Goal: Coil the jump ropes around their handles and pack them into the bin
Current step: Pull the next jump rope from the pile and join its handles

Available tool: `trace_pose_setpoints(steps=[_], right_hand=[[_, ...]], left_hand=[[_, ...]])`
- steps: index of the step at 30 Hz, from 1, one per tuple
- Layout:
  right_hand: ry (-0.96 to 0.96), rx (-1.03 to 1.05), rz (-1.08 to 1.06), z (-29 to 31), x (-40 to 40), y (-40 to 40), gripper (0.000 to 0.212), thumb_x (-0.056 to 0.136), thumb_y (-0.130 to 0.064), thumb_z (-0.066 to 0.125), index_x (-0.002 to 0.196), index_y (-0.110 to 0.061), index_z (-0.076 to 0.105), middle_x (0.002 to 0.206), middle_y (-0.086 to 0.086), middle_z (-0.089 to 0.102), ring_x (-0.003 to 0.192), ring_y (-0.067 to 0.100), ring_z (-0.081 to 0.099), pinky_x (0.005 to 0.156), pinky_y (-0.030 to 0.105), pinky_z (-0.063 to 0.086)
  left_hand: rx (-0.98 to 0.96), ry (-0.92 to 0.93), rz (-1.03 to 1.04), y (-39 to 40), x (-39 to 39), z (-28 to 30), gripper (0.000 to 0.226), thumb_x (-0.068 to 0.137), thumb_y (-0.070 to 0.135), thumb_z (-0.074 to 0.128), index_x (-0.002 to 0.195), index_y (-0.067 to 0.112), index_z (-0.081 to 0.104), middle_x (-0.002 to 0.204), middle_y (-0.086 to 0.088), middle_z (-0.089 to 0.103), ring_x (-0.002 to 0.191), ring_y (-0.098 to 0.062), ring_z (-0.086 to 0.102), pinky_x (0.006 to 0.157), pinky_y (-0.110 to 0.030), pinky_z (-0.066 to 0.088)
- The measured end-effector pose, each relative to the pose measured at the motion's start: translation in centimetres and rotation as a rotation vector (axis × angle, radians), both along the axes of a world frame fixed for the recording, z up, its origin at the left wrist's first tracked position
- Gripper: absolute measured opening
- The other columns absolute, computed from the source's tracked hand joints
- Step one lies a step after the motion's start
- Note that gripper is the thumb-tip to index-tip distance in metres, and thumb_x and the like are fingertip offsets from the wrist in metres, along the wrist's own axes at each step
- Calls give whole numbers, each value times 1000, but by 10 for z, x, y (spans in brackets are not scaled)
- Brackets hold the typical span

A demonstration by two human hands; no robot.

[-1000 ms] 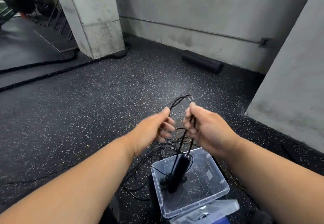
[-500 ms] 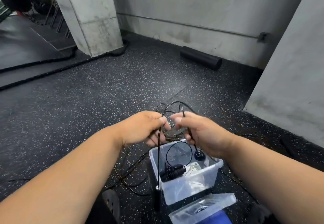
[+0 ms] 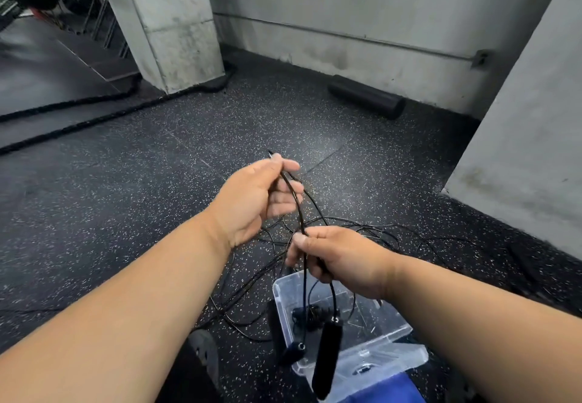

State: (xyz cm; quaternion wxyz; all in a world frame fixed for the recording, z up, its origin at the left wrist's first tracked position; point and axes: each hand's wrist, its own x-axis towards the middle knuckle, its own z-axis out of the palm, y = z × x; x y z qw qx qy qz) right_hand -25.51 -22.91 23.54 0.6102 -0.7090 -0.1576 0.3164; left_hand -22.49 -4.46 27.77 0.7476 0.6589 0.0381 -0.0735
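A thin black jump rope point(image 3: 295, 204) runs doubled between my two hands. My left hand point(image 3: 255, 198) pinches its folded end up high, thumb against fingers. My right hand point(image 3: 333, 257) grips the strands lower down. Below my right hand two black handles point(image 3: 327, 357) dangle on the strands over a clear plastic bin point(image 3: 387, 324). A dark coiled bundle point(image 3: 310, 316) lies inside the bin. More loose black rope point(image 3: 371, 229) is tangled on the floor behind my hands.
The bin's clear lid point(image 3: 387, 361) lies at its near side over something blue. A black foam roller point(image 3: 367, 96) lies by the back wall. Thick battle ropes point(image 3: 78, 119) cross the speckled floor at left, round a concrete pillar point(image 3: 170, 24). A concrete wall point(image 3: 529, 112) stands at right.
My hands have drawn apart: the left rose and went forward with the rope's end, the right dropped toward the bin. The handles now hang lower, in front of the bin.
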Motion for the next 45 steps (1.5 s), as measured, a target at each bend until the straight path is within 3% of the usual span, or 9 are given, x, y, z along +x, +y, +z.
trace_pose_setpoints(steps=[7,12,14,18,25,29,38,42,45], right_hand=[[63,265,-270,23,17,-5,37,112,-34,38,92,-11,60,80,10,67,60,14,40,60,30,33],[164,469,-363,35,29,-13,36,111,-38,38,89,-16,58,77,9,63,55,12,39,59,29,35],[200,511,-368,37,32,-15,35,111,-39,38,91,-17,57,76,7,62,55,11,39,59,28,35],[266,586,-355,40,33,-16,34,110,-40,39,95,-17,59,78,6,62,55,10,38,58,26,35],[256,666,-350,46,32,-22,32,111,-34,35,99,-15,57,82,8,64,54,10,40,55,24,37],[256,704,-393,49,39,-32,31,111,-35,36,97,-17,57,81,7,63,53,10,41,56,24,36],[129,377,-527,37,47,-50,46,108,-49,39,127,-16,64,113,10,75,92,20,66,82,35,50],[76,87,-194,14,32,-44,53,102,-56,41,135,-21,62,127,7,71,119,24,66,111,51,42],[80,-59,94,-3,16,-31,40,101,-52,53,133,-31,64,128,-2,71,123,18,65,113,50,36]], left_hand=[[101,109,-48,2,-1,-22,25,103,32,55,108,18,74,95,-4,73,79,-15,68,73,-31,54],[731,108,-624,-11,-20,-55,51,92,29,65,137,49,54,128,15,69,117,-13,67,103,-41,55],[789,68,-626,-23,-25,-73,56,92,34,73,138,52,47,127,12,67,104,-11,68,97,-43,58],[858,-1,-509,-35,-22,-98,13,102,44,62,114,38,65,99,-1,77,71,-16,62,80,-47,58],[500,157,-572,-40,-29,-94,39,96,62,51,113,38,76,112,1,77,95,-23,57,87,-44,43],[354,157,-592,-46,-34,-79,37,113,33,42,110,18,75,118,-9,78,112,-19,73,107,-35,50],[-142,312,-210,-56,-32,-57,41,108,38,49,76,14,55,57,-11,49,56,-25,48,78,-42,57],[-455,363,-103,-40,-19,-39,46,106,51,46,74,18,54,58,-5,47,53,-22,49,76,-40,52],[-642,422,-51,-24,-12,-34,62,96,76,45,80,18,57,62,-1,48,51,-18,49,72,-37,49]])
